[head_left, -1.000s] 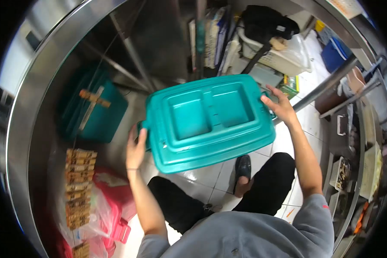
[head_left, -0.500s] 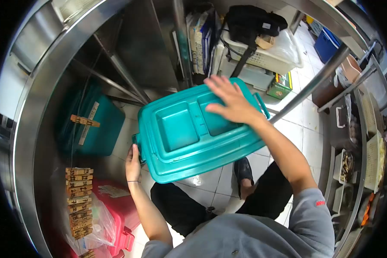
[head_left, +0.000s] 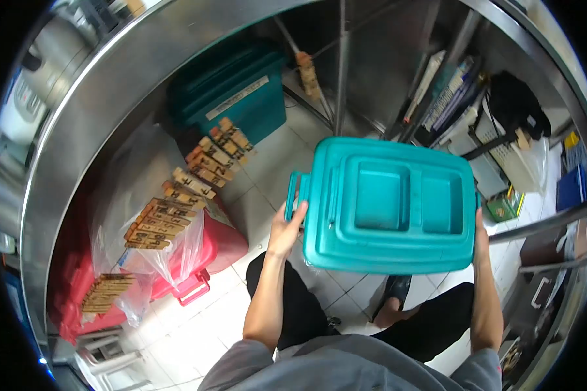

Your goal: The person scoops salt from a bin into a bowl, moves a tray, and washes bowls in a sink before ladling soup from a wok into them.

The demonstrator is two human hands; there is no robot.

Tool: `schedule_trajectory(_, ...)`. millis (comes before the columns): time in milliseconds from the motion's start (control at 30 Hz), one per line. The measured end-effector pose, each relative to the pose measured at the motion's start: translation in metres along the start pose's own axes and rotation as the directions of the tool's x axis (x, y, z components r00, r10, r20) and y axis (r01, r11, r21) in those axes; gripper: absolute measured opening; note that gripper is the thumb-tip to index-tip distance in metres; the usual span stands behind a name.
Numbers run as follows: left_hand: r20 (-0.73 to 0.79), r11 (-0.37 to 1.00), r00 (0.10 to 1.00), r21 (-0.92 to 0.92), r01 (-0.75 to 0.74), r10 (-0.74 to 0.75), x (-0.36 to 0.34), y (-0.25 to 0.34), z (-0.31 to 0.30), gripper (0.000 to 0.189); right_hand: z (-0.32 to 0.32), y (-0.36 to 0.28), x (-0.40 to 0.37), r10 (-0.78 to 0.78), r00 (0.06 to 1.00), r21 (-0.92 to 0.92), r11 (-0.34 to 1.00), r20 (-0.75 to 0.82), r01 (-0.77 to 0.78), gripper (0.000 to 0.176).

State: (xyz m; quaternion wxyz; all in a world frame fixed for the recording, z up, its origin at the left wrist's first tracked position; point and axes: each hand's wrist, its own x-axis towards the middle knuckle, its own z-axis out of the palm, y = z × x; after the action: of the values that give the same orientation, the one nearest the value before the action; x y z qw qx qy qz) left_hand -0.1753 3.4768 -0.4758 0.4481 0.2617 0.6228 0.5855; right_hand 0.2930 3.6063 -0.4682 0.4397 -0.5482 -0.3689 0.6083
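Observation:
A teal plastic storage box (head_left: pixel 390 202) with its lid on is between my two hands, in front of my knees. Two rectangular hollows are moulded into the lid. My left hand (head_left: pixel 287 229) is closed on the box's left end, at the loop handle (head_left: pixel 294 195), with the thumb showing on top. At the opposite end my right hand (head_left: pixel 481 238) grips the side; most of its fingers are hidden behind the box. The underside of the box cannot be seen.
Another teal box (head_left: pixel 241 98) with a label stands under the steel table (head_left: pixel 78 124). Numbered wooden clothespins (head_left: pixel 160 225) hang at the left before a red box (head_left: pixel 225 244) and plastic bags. Back right are books (head_left: pixel 447 98), a white basket (head_left: pixel 502 146) and table legs.
My right hand has moved from the top of the lid to the box's right end. The box now lies straighter across my view, which has turned left.

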Motion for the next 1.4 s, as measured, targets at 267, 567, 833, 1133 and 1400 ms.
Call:
schedule_trajectory(267,-0.191,0.984,0.979,-0.172,0.042,-0.075,-0.013,0.027,-0.083,0.051,0.109,0.001,-0.004,0.081,0.997,-0.083,0.993,0.006,-0.08,0.062)
schedule_trajectory(567,-0.224,0.885,0.944,-0.451,0.12,-0.242,-0.093,-0.022,-0.052,0.074,0.275,-0.025,0.151,0.012,0.888,-0.205,0.974,0.46,0.093,0.069)
schedule_trajectory(833,-0.368,0.723,0.911,-0.679,-0.126,-0.186,-0.063,-0.004,-0.021,0.05,0.287,0.014,0.049,0.229,0.774,0.028,0.952,0.59,-0.304,0.08)
schedule_trajectory(1133,-0.423,0.788,0.898,-0.59,-0.173,-0.119,0.026,0.001,-0.077,0.061,0.4,0.011,0.066,0.136,0.814,0.23,0.922,0.565,-0.313,0.083)
schedule_trajectory(1400,-0.46,0.883,0.868,-0.465,-0.056,-0.187,0.057,-0.106,-0.077,0.086,0.364,0.118,0.111,0.201,0.812,0.015,0.968,0.548,-0.249,0.109)
